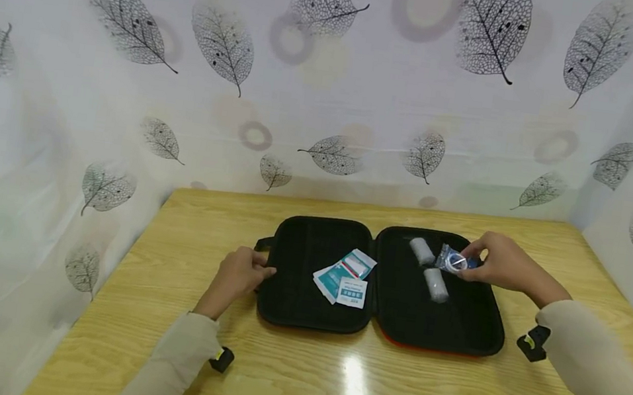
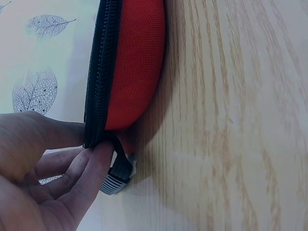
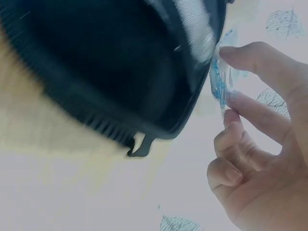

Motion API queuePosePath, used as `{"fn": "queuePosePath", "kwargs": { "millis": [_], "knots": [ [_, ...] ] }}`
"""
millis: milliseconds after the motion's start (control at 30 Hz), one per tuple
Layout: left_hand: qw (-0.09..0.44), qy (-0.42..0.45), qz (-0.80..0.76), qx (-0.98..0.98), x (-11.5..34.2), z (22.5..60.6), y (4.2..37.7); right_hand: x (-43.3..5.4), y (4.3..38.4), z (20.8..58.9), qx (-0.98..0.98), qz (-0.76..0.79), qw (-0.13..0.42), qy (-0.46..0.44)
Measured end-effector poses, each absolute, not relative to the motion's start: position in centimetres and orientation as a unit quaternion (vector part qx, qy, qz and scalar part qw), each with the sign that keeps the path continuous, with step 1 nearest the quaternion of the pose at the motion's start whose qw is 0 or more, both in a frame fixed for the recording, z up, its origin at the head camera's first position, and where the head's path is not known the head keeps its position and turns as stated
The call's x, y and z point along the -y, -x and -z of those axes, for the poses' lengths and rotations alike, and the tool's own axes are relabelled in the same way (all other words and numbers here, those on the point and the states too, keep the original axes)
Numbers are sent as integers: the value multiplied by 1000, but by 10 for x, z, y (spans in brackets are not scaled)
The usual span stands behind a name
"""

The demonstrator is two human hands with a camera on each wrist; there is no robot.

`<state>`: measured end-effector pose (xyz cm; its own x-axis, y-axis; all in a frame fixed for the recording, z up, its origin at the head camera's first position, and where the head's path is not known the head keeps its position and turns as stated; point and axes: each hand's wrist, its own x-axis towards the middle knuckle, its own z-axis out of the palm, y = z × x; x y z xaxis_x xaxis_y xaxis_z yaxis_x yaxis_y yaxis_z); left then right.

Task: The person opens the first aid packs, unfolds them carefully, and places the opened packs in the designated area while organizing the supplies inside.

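Note:
An unzipped case (image 1: pixel 291 274) lies spread flat on the table, black inside, with a red outer shell (image 2: pixel 137 62) in the left wrist view. My left hand (image 1: pixel 236 277) pinches its left zippered rim between thumb and fingers, beside a black strap (image 2: pixel 122 166). Over the back of the right half, my right hand (image 1: pixel 502 265) pinches a small clear-and-blue packet (image 1: pixel 455 262) with a white ring-shaped item inside. Two wrapped white rolls (image 1: pixel 436 284) rest in that half. Teal-and-white packets (image 1: pixel 332 280) and a small white-and-blue sachet (image 1: pixel 352 293) overlap in the left half.
The wooden table (image 1: pixel 280 379) reaches back to a pale curtain (image 1: pixel 366 97) printed with leaves, which also hangs along both sides. A raised hinge seam (image 1: pixel 376 279) runs between the case halves. Black wrist devices (image 1: pixel 222 360) sit by both sleeves.

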<state>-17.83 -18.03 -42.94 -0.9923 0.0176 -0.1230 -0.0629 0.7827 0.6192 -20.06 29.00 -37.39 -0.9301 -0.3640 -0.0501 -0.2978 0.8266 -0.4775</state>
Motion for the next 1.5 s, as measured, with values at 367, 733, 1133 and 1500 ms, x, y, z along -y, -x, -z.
{"fn": "queuePosePath", "kwargs": {
  "millis": [367,733,1133,1500],
  "knots": [
    [57,11,-328,-943,182,430,178,-308,177,391,-956,193,96,199],
    [54,6,-329,-943,183,432,178,-308,170,395,-953,183,143,193],
    [56,9,-328,-943,181,431,179,-295,161,402,-945,189,135,230],
    [58,6,-330,-942,180,429,179,-302,160,396,-940,197,141,242]
  ]
}}
